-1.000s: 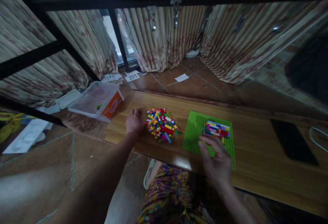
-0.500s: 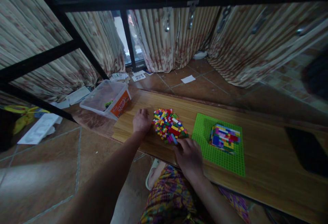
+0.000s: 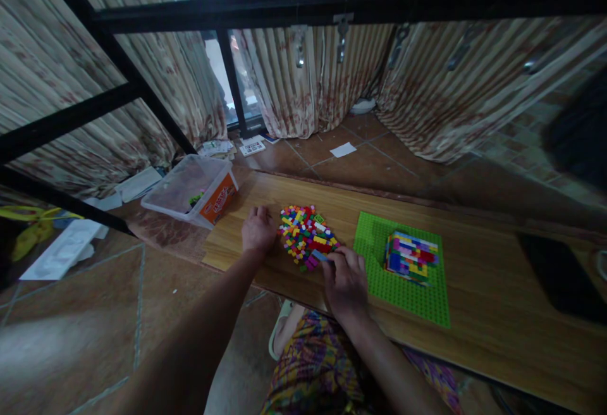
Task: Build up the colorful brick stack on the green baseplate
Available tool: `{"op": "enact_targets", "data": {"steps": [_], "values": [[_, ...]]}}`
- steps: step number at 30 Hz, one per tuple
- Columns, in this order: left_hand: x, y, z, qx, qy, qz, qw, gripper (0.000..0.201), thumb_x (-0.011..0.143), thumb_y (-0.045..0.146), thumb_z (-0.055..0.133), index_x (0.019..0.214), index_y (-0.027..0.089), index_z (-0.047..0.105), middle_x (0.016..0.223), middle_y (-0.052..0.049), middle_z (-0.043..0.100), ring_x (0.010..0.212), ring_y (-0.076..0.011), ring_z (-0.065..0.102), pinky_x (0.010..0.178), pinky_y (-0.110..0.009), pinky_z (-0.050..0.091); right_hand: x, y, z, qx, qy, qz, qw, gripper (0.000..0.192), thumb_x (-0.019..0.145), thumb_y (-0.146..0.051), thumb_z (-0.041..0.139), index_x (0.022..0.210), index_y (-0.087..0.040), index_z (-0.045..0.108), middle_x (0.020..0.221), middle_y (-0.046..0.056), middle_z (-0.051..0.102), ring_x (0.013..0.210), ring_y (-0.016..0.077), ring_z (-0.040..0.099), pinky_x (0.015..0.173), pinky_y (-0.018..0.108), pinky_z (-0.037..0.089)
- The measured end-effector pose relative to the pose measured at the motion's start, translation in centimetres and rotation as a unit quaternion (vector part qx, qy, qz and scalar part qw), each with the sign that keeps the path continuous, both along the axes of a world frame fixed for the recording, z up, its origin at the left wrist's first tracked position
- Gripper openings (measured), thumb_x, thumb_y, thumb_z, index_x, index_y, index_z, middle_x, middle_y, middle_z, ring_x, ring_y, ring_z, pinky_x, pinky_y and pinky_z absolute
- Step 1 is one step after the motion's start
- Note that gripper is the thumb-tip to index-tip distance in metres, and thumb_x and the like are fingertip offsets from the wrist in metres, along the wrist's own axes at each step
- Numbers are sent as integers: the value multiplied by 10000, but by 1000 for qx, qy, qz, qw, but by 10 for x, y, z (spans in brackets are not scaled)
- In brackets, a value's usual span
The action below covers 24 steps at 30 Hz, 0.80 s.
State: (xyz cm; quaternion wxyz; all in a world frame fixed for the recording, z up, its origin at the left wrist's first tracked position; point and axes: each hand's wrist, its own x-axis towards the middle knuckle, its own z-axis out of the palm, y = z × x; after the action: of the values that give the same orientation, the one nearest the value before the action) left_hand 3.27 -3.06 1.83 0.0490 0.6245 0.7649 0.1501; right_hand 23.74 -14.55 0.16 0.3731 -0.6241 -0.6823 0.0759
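A pile of small coloured bricks (image 3: 304,235) lies on the wooden table (image 3: 474,301). My left hand (image 3: 257,231) rests flat on the table at the pile's left edge, fingers spread, holding nothing. My right hand (image 3: 345,279) sits at the pile's near right corner, fingertips curled on a light blue brick (image 3: 318,255). To the right lies a green baseplate (image 3: 379,257) carrying a block of stacked coloured bricks (image 3: 410,257); neither hand touches it.
A clear plastic tub (image 3: 190,188) with an orange label stands at the table's left end. A black phone (image 3: 564,279) lies at the far right. Black metal bars (image 3: 332,0) cross overhead. Curtains and papers lie beyond on the tiled floor.
My right hand left the stacked bricks on the baseplate and moved left to the loose pile, closing its fingertips on a brick. My left hand stayed beside the pile.
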Motion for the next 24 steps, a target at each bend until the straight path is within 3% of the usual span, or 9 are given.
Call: {"op": "enact_targets", "data": {"steps": [6, 11, 15, 19, 24], "values": [[-1, 1, -1, 12, 20, 4, 1000, 273, 900, 241, 402, 1077, 189, 603, 1072, -105, 620, 935, -225, 618, 737, -312, 446, 4, -14, 18, -73, 135, 22, 988, 180, 921, -328, 491, 924, -219, 634, 865, 38, 672, 800, 198, 604, 747, 318, 463], [-2, 2, -2, 17, 35, -2, 999, 293, 904, 266, 390, 1087, 188, 605, 1080, -111, 621, 921, -231, 624, 703, -306, 438, 31, -35, 33, -131, 244, 9, 961, 121, 866, -319, 566, 859, -232, 651, 821, 9, 660, 769, 178, 617, 688, 274, 475], [-2, 2, -1, 19, 48, 0, 999, 293, 899, 278, 393, 1083, 189, 603, 1077, -114, 619, 890, -230, 625, 683, -304, 437, 73, -51, 35, -84, 273, -57, 957, 114, 841, -325, 601, 814, -226, 649, 816, 14, 647, 793, 178, 618, 715, 277, 486], [-2, 3, 1, 15, 53, -1, 998, 283, 887, 281, 409, 1073, 191, 603, 1084, -117, 620, 899, -240, 622, 682, -312, 443, 121, -59, 33, -45, 276, -172, 944, 176, 806, -389, 639, 832, -216, 654, 836, 35, 671, 782, 192, 640, 719, 300, 507], [-2, 4, 3, 7, 47, 2, 999, 284, 895, 283, 402, 1069, 196, 609, 1077, -129, 622, 902, -251, 616, 687, -324, 451, 162, -57, 34, -28, 210, -273, 938, 282, 777, -475, 649, 831, -199, 657, 812, 57, 686, 724, 207, 654, 673, 314, 514]]}}
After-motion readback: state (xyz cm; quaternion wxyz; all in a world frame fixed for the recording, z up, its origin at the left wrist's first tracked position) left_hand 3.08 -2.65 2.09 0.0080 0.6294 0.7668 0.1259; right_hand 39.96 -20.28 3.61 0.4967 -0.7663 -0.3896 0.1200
